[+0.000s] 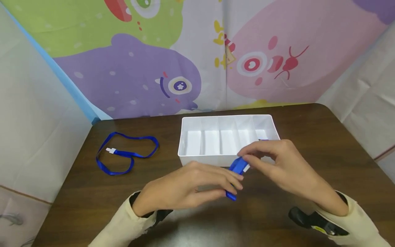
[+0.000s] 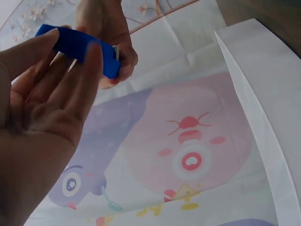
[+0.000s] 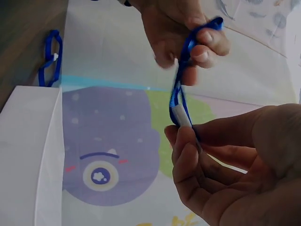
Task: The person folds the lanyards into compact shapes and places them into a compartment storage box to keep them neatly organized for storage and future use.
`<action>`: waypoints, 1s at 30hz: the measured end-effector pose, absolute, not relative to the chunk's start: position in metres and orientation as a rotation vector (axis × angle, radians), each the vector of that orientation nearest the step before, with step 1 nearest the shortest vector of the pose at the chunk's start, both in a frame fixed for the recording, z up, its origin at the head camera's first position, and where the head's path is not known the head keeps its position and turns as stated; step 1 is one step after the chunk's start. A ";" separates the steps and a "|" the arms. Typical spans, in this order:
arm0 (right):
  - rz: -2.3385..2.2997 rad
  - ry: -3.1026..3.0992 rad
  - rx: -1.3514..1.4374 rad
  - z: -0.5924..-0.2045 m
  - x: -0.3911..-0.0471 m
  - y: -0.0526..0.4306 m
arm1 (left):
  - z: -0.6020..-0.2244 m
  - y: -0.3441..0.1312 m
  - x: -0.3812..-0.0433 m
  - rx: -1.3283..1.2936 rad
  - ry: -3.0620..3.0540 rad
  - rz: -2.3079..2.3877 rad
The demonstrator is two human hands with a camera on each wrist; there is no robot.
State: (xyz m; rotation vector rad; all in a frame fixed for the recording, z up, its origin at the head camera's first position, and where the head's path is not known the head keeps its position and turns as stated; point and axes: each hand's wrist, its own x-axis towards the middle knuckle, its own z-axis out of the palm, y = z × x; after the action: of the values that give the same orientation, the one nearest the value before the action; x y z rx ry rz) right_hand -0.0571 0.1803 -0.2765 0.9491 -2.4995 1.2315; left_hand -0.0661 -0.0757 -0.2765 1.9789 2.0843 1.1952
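Note:
A folded blue lanyard (image 1: 238, 166) with a white plastic clip (image 3: 181, 116) is held between both hands, just in front of a white divided box (image 1: 189, 160). My left hand (image 1: 197, 183) pinches the lower end of the folded strap between thumb and fingers. At the upper end, the thumb and fingertips of my right hand (image 1: 284, 168) grip the strap by the clip. In the left wrist view the folded band (image 2: 77, 44) spans from one hand to the other.
A second blue lanyard (image 1: 115, 172) lies loosely looped on the left of the brown table (image 1: 148, 188), its white clip inside the loop. Something small and dark shows in the box's rightmost compartment, partly hidden by the right hand. A cartoon-printed cloth (image 1: 210, 75) hangs behind.

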 end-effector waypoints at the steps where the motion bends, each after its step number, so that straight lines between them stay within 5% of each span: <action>1: 1.215 -2.497 0.947 -0.277 -0.056 0.179 | -0.277 -0.075 -0.066 1.974 2.111 1.197; 17: 1.545 -2.466 0.823 -0.279 -0.041 0.165 | -0.285 -0.063 -0.061 1.451 2.520 1.533; 30: 1.485 -2.486 0.855 -0.282 -0.040 0.159 | -0.290 -0.057 -0.056 1.446 2.656 1.455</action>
State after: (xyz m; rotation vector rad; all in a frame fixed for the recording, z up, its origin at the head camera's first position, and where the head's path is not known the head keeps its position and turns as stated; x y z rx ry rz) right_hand -0.0405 0.1593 -0.2817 0.8552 -2.4855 1.4847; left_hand -0.0564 -0.0571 -0.2895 1.4460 2.6563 1.4553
